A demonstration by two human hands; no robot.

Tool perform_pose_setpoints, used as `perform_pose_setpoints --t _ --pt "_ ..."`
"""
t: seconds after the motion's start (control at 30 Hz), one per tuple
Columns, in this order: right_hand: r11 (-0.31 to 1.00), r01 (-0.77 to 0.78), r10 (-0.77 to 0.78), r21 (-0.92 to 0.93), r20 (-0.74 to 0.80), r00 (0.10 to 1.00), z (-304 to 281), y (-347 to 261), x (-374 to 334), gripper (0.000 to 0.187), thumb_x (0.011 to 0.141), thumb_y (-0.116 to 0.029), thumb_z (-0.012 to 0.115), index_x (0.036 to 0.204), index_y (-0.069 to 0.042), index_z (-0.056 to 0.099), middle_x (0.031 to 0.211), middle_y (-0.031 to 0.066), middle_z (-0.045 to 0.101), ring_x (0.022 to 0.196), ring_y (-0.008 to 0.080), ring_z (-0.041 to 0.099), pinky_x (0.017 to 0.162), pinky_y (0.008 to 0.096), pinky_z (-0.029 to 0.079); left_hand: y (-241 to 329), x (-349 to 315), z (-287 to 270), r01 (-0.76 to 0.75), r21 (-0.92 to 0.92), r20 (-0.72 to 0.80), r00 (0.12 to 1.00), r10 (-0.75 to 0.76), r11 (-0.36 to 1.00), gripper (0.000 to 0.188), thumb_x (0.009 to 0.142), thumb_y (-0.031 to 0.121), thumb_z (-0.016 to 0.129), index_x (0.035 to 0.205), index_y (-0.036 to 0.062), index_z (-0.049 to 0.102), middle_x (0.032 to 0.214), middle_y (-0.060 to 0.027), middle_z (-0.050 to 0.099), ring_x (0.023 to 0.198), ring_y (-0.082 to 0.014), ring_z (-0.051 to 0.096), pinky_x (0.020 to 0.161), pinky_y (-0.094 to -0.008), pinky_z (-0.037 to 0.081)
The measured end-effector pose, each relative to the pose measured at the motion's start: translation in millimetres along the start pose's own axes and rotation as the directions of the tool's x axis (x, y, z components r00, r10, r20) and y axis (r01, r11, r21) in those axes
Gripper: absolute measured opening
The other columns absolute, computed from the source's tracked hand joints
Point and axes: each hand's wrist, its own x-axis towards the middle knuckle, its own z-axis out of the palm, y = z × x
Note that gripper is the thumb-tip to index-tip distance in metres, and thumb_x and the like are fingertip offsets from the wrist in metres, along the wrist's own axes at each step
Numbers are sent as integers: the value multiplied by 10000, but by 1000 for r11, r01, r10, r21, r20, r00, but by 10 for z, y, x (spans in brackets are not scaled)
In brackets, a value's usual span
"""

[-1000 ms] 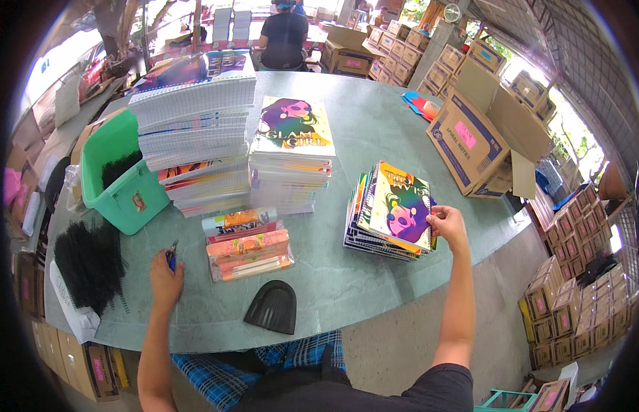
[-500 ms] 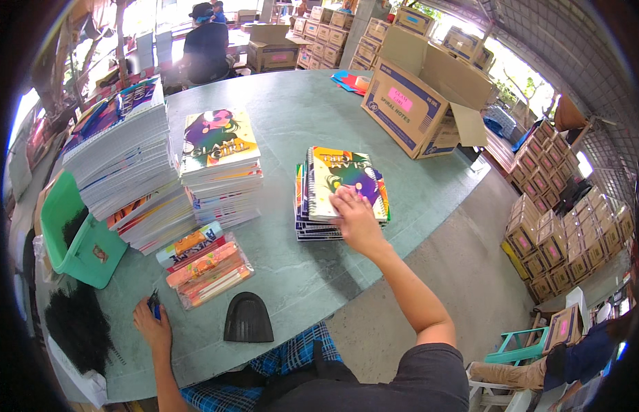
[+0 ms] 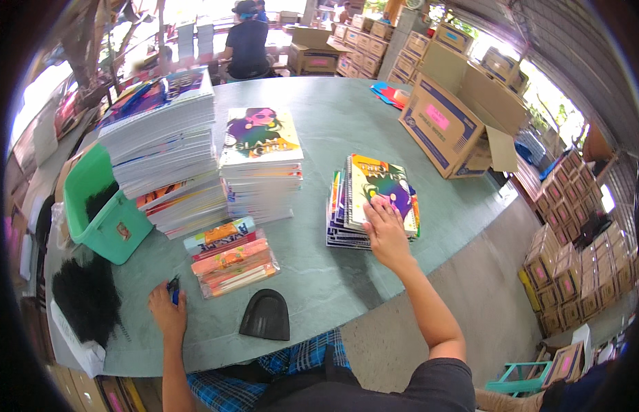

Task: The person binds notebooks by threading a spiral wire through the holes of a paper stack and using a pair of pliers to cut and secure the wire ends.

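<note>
My right hand (image 3: 387,230) rests with fingers stretched out on the top spiral notebook (image 3: 382,180) of a short, unevenly turned stack. Its cover carries a colourful drawing of a head with long hair. Lying on the table at the near left, my left hand (image 3: 167,309) is closed round a small blue-handled tool (image 3: 175,295) with a dark pointed tip; most of it is hidden in the fingers. Between my hands are clear-wrapped orange packs (image 3: 235,268) and a black half-round piece (image 3: 265,316).
Two taller piles stand to the left: a notebook stack (image 3: 260,182) and a higher paper stack (image 3: 165,137). Beside them are a green bin (image 3: 117,230) and a heap of black spiral pieces (image 3: 89,299). An open carton (image 3: 443,120) sits far right. A person (image 3: 248,48) sits beyond the table.
The whole view has shifted, so the table's things appear further right. My right hand stays on the top notebook, and my left hand still grips the blue tool.
</note>
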Motion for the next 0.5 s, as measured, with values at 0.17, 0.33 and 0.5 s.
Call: perform_pose_setpoints --t 0.17,0.33,0.5 --pt "980 199 -185 22 -284 941 -140 -338 508 361 865 -224 567 1151 -6 550 1298 216 455 1240 379 391 1022 467 311 212 -3 -25 -91 45 -9 996 91 995 464 806 283 620 1171 22 500 1107 -166 508 1065 -356 439 921 -472 323" --pt "772 610 -571 181 -227 789 163 -1380 1388 344 844 -182 585 1167 -75 537 1284 157 485 1229 337 419 1013 434 345 163 -32 -23 -56 -67 19 998 57 996 428 819 267 596 1161 23 514 1091 -168 509 1047 -354 447 900 -474 334" --pt "805 593 -584 -1 -172 793 556 -1767 1730 382 822 -212 610 1189 -184 509 1294 87 491 1211 309 451 996 464 345 158 -41 -33 -74 -85 -15 997 73 994 398 820 254 585 1139 23 528 1066 -170 519 1022 -360 457 886 -473 340"
